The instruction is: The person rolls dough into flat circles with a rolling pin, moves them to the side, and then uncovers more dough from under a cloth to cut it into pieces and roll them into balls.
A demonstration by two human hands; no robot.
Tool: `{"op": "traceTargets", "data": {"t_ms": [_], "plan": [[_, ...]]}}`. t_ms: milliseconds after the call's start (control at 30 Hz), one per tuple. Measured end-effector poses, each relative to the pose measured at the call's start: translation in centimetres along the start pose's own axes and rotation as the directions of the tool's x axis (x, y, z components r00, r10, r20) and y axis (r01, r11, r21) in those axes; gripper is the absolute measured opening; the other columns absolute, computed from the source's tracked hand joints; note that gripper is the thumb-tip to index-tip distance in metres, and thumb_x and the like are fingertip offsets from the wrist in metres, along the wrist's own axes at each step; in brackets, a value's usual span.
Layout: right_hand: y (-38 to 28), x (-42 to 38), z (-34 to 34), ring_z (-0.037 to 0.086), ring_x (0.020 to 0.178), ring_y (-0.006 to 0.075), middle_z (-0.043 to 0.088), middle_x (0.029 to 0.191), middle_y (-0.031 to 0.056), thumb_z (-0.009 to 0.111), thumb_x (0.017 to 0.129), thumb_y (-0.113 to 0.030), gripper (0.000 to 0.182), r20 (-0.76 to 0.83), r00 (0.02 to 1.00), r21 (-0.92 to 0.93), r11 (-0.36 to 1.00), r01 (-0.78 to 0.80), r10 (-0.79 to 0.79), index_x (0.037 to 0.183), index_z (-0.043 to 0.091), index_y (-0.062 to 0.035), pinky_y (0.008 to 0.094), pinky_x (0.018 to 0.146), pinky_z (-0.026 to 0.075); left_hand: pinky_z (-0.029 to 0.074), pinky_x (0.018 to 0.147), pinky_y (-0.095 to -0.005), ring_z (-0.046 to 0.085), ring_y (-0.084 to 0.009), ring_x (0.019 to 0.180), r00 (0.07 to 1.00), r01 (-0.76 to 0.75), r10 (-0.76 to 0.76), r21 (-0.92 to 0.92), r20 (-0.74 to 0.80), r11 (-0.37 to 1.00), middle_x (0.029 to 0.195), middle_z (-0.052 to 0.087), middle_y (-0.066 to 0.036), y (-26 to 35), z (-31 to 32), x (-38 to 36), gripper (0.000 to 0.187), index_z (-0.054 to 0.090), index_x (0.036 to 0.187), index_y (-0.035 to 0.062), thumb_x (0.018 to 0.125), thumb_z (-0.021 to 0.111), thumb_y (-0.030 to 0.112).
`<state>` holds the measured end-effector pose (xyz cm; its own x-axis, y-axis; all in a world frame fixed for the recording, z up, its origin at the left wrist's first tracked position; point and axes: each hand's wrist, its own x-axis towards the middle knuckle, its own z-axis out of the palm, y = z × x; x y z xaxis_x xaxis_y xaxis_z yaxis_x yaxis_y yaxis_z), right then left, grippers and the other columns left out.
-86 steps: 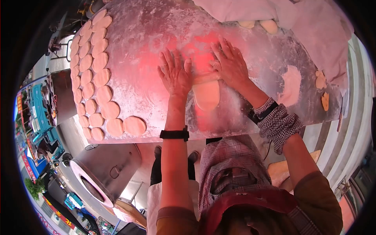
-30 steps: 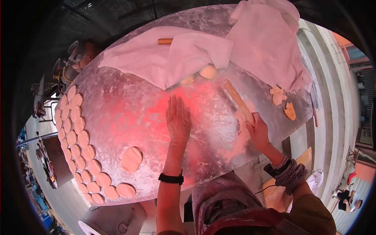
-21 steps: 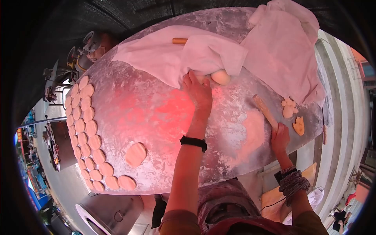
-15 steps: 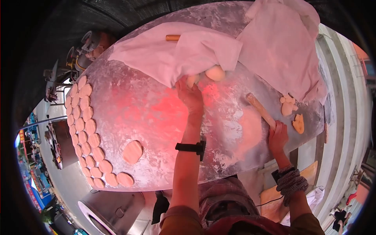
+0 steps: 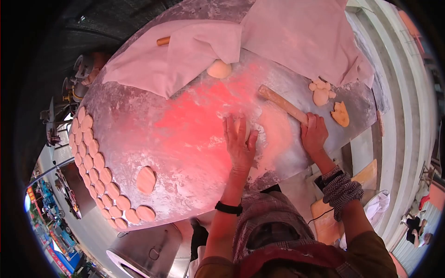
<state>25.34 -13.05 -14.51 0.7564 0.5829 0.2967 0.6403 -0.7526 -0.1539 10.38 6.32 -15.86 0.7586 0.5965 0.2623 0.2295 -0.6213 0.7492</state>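
Observation:
My left hand is over the floured table, fingers spread, with a dough ball partly visible beneath its fingers. My right hand grips the near end of a wooden rolling pin, which lies slantwise across the table. Another dough ball sits at the edge of a pink-lit cloth. A single flat dough round lies at the left, apart from several rows of dough rounds along the table's left edge.
A second cloth covers the far right part of the table. Small dough lumps and a torn yellowish piece lie at the right. One wooden stick rests on the left cloth. A metal drum stands below the near edge.
My left hand has come back from the cloth's edge toward me with one of the two dough balls, and its fingers have spread. My right hand still holds the rolling pin. The camera view has shifted.

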Motion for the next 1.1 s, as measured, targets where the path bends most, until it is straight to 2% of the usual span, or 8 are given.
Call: {"op": "traceTargets", "data": {"t_ms": [100, 200, 300, 467, 733, 767, 933, 1100], "plan": [[0.0, -0.2, 0.0, 0.057, 0.084, 0.0311, 0.059, 0.095, 0.0116, 0.068, 0.078, -0.016, 0.038, 0.004, 1.0, 0.005, 1.0, -0.001, 0.001, 0.113, 0.057, -0.0052, 0.0415, 0.07, 0.049, 0.043, 0.103, -0.0429, 0.051, -0.0366, 0.125, 0.993, 0.066, -0.065, 0.002, -0.098, 0.998, 0.134, 0.054, -0.018, 0.6, 2.2, -0.2, 0.038, 0.064, 0.124, 0.0074, 0.086, 0.065, 0.007], [0.0, -0.2, -0.1, 0.057, 0.084, 0.0309, 0.059, 0.094, 0.0114, 0.067, 0.079, -0.016, 0.037, -0.001, 1.0, 0.005, 1.0, 0.009, -0.009, 0.113, 0.057, -0.0051, 0.0415, 0.069, 0.049, 0.043, 0.103, -0.0431, 0.052, -0.0351, 0.123, 0.943, -0.246, 0.249, -0.04, 0.222, 0.968, 0.132, 0.056, -0.016, 1.2, 1.6, -1.5, 0.032, 0.068, 0.118, 0.0091, 0.086, 0.065, 0.008], [0.0, 0.2, -0.1, 0.057, 0.084, 0.0308, 0.059, 0.094, 0.0113, 0.067, 0.08, -0.016, 0.036, -0.002, 1.0, 0.013, 1.0, 0.005, -0.005, 0.113, 0.057, -0.0051, 0.0414, 0.069, 0.049, 0.044, 0.103, -0.0433, 0.052, -0.0334, 0.123, 0.996, -0.035, 0.058, 0.331, -0.061, 0.943, 0.131, 0.058, -0.012, 1.9, -0.3, 0.0, 0.034, 0.068, 0.119, 0.0109, 0.084, 0.066, 0.009], [-0.1, -0.2, -0.1, 0.057, 0.085, 0.031, 0.059, 0.095, 0.0115, 0.066, 0.08, -0.016, 0.035, -0.002, 1.0, 0.017, 1.0, 0.017, -0.017, 0.112, 0.057, -0.0054, 0.0415, 0.07, 0.049, 0.047, 0.101, -0.0444, 0.056, -0.0354, 0.119, 0.962, -0.227, 0.235, -0.073, 0.14, 0.971, 0.128, 0.061, -0.012, 2.2, 1.6, -3.3, 0.035, 0.069, 0.117, 0.0092, 0.083, 0.065, 0.004], [0.0, -0.2, 0.3, 0.057, 0.089, 0.0319, 0.06, 0.101, 0.0113, 0.066, 0.078, -0.015, 0.041, -0.007, 0.999, -0.008, 0.999, 0.039, -0.039, 0.116, 0.055, -0.0057, 0.0417, 0.074, 0.049, 0.049, 0.1, -0.0439, 0.056, -0.0373, 0.123, 0.998, -0.069, 0.065, 0.199, 0.025, 0.978, 0.128, 0.061, -0.014, -3.4, -8.4, -7.8, 0.04, 0.067, 0.121, 0.0074, 0.083, 0.057, -0.002], [0.0, -0.3, 0.3, 0.057, 0.089, 0.0319, 0.06, 0.101, 0.0113, 0.066, 0.078, -0.015, 0.041, -0.002, 0.999, 0.0, 0.999, 0.05, -0.05, 0.116, 0.055, -0.0057, 0.0417, 0.074, 0.049, 0.043, 0.105, -0.0455, 0.051, -0.0377, 0.128, 0.986, -0.044, 0.031, 0.078, 0.164, 0.996, 0.132, 0.059, -0.015, -3.4, -8.9, -8.7, 0.036, 0.063, 0.127, 0.0058, 0.091, 0.055, 0.008], [0.0, -0.3, 0.4, 0.057, 0.092, 0.0325, 0.061, 0.104, 0.0114, 0.067, 0.079, -0.014, 0.042, 0.006, 0.999, -0.001, 0.999, 0.034, -0.034, 0.118, 0.054, -0.006, 0.0433, 0.076, 0.049, 0.023, 0.115, -0.0506, 0.027, -0.0388, 0.144, 0.934, 0.355, -0.319, 0.299, -0.164, 0.886, 0.152, 0.036, -0.019, -7.4, -12.7, -7.9, 0.051, 0.048, 0.141, 0.0042, 0.103, 0.041, 0.037], [-0.3, -0.5, 0.6, 0.058, 0.092, 0.0331, 0.06, 0.105, 0.0111, 0.067, 0.081, -0.014, 0.043, -0.005, 0.999, 0.006, 0.999, 0.032, -0.032, 0.122, 0.054, -0.0088, 0.0443, 0.076, 0.049, 0.019, 0.116, -0.0513, 0.022, -0.0393, 0.146, 0.976, 0.179, -0.213, 0.39, 0.044, 0.903, 0.155, 0.032, -0.02, -5.2, -7.8, -7.2, 0.064, 0.032, 0.15, 0.004, 0.103, 0.035, 0.047]]}}
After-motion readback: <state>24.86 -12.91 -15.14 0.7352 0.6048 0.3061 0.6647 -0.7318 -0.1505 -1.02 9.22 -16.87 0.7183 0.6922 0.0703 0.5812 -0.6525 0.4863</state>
